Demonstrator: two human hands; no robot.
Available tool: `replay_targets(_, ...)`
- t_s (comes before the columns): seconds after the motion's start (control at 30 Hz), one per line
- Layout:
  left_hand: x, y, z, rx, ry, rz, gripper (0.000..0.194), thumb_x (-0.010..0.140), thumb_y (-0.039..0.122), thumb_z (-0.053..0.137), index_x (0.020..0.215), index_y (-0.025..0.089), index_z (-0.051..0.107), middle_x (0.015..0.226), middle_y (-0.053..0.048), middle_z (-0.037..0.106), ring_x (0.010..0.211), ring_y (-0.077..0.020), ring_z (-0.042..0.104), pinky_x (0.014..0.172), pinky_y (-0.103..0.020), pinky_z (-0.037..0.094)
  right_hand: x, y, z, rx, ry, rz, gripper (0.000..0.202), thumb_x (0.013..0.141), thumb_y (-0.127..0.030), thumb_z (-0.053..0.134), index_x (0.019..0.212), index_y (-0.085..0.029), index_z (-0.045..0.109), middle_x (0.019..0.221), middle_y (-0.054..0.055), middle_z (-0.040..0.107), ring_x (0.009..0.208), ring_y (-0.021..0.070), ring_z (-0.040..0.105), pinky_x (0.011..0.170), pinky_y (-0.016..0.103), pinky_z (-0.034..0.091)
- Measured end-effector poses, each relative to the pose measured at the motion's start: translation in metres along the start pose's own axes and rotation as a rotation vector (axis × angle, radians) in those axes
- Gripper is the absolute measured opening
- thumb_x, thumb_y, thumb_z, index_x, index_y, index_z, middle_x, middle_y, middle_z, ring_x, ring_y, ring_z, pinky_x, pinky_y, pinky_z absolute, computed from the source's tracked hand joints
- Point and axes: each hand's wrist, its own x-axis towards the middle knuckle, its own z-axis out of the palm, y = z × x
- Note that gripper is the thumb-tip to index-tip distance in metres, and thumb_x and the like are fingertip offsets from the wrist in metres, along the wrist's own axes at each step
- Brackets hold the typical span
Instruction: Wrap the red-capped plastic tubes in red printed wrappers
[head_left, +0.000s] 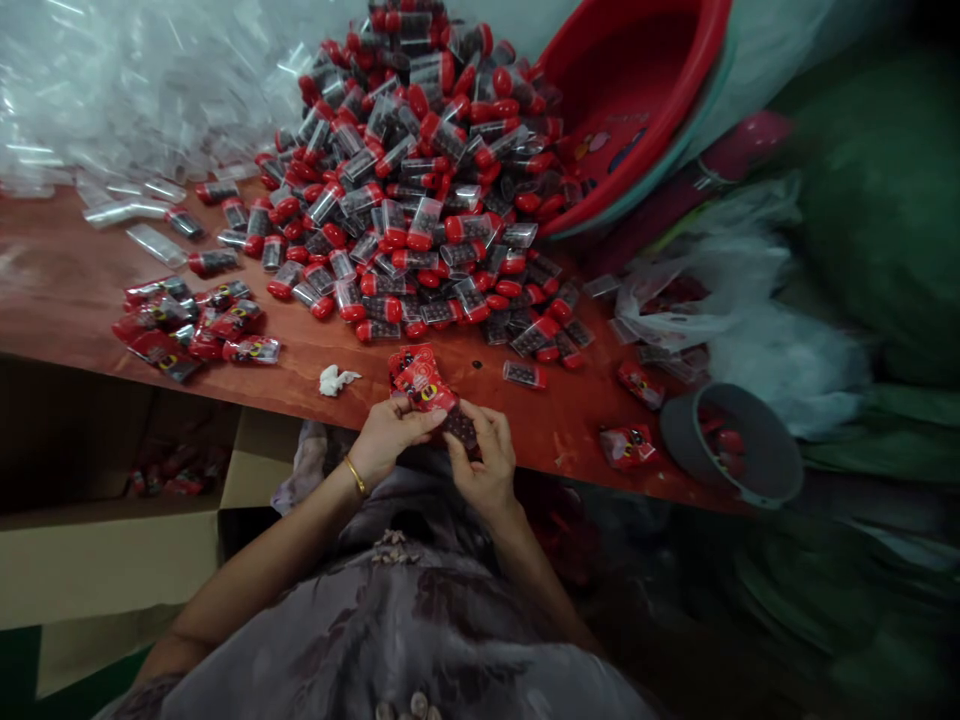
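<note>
At the table's front edge, my left hand (385,436) pinches a red printed packet (421,380) between thumb and fingers. Close beside it, my right hand (486,462) grips a small container with dark contents (460,428), which meets the packet's lower end. Whether the container is partly inside the packet I cannot tell. Beyond my hands rises a large heap of clear containers with red caps (420,220) and dark contents. Several filled red packets (199,325) lie in a pile to the left, and a crumpled white scrap (337,379) is near my left hand.
Clear empty tubes (150,100) are massed at the back left. A red basin (637,90) leans at the back right. A grey round container (731,445) with red pieces stands at the right edge, by plastic bags (750,300). An open cardboard box (112,560) sits below left.
</note>
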Motion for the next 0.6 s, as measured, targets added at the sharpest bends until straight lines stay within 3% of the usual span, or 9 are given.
replay_targets(0.23, -0.001, -0.003, 0.007, -0.131, -0.054, 0.035, 0.041, 0.042, 0.033, 0.087, 0.073, 0.013, 0.069, 0.071, -0.003, 0.07, 0.063, -0.012, 0.063, 0.066, -0.025, 0.05, 0.0, -0.006, 0.009, 0.178, -0.008, 0.146, 0.041, 0.086, -0.025, 0.053, 0.126, -0.023, 0.048, 0.108, 0.01, 0.06, 0.098, 0.0215, 0.06, 0.084, 0.039, 0.052)
replay_targets(0.33, -0.001, -0.002, 0.007, -0.104, -0.02, 0.148, 0.039, 0.046, 0.033, 0.086, 0.075, 0.013, 0.069, 0.073, -0.002, 0.07, 0.064, -0.0122, 0.062, 0.066, -0.025, 0.049, -0.001, -0.009, 0.01, 0.415, -0.087, 0.386, 0.043, 0.09, -0.032, 0.045, 0.131, -0.022, 0.04, 0.093, 0.005, 0.064, 0.067, 0.0139, 0.063, 0.06, 0.029, 0.054)
replay_targets(0.43, -0.002, -0.004, 0.006, 0.013, -0.065, 0.217, 0.033, 0.052, 0.036, 0.083, 0.069, 0.012, 0.068, 0.063, 0.0, 0.066, 0.055, -0.0099, 0.057, 0.059, -0.023, 0.046, 0.001, -0.014, 0.011, 0.565, -0.133, 0.57, 0.029, 0.092, -0.038, 0.041, 0.114, -0.021, 0.051, 0.064, -0.004, 0.058, 0.042, 0.008, 0.051, 0.041, 0.021, 0.044)
replay_targets(0.6, -0.006, -0.005, 0.002, 0.015, -0.149, 0.19, 0.039, 0.06, 0.049, 0.076, 0.06, 0.013, 0.06, 0.048, 0.003, 0.053, 0.044, -0.0082, 0.047, 0.046, -0.023, 0.04, 0.016, -0.018, 0.016, 0.632, -0.131, 0.629, 0.023, 0.084, -0.042, 0.055, 0.088, -0.02, 0.055, 0.055, -0.005, 0.06, 0.039, 0.0075, 0.05, 0.038, 0.019, 0.042)
